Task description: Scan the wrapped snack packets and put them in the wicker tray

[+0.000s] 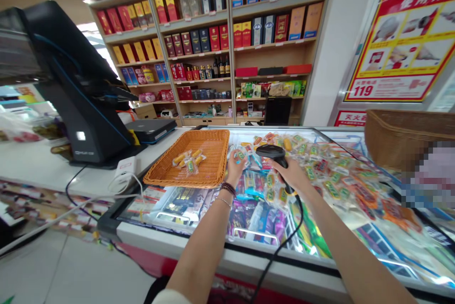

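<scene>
Near the middle of the frame, our right hand (pixel 292 174) grips the black scanner (pixel 270 151) — its head reaching leftward — while our left hand (pixel 235 165), apart from it, pinches a clear-wrapped packet (pixel 241 155) just left of that head.

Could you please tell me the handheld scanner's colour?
The handheld scanner is mostly black, best seen in the head view.

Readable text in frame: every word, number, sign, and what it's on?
"消防": red-and-yellow poster
"使用方法": same poster, last character at frame edge
"119": same poster
"灭火": lower sign, rest unclear
Too small or blurred: wrapped packets, shelf boxes, black terminal logo
</scene>
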Available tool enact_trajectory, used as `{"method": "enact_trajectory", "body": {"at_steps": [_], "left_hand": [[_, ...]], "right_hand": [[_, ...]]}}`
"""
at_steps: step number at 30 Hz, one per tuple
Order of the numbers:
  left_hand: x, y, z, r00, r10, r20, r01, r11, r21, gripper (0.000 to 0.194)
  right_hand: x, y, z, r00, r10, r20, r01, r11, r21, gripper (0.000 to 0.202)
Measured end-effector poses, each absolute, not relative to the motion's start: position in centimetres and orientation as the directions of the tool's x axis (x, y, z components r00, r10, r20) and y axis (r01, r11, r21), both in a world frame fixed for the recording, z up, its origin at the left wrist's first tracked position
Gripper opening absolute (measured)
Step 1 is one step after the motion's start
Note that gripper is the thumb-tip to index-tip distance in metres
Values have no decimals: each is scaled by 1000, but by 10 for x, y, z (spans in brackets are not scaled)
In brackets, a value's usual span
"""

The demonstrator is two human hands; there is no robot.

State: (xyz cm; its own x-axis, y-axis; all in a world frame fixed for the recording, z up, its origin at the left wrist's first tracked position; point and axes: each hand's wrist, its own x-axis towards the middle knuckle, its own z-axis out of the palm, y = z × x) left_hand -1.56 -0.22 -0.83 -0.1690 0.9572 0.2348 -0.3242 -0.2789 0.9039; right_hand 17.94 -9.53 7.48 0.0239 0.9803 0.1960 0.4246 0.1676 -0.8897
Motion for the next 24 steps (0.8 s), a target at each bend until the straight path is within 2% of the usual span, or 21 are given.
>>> {"method": "enact_trajectory", "body": {"at_steps": [5, 15, 24], "left_hand": [[-20, -8, -5, -96, 979, 179, -432, -203, 879, 64], [-17, -17, 9, -115, 979, 170, -493, -204, 845, 46], [-13, -22, 16, -111, 984, 140, -530, -178, 829, 48]], "right_hand": [[176, -103, 82, -76, 983, 166, 563, 180, -806, 40], [180, -112, 96, -104, 987, 121, 710, 159, -686, 29], [181, -109, 96, -100, 983, 156, 878, 160, -451, 27]]}}
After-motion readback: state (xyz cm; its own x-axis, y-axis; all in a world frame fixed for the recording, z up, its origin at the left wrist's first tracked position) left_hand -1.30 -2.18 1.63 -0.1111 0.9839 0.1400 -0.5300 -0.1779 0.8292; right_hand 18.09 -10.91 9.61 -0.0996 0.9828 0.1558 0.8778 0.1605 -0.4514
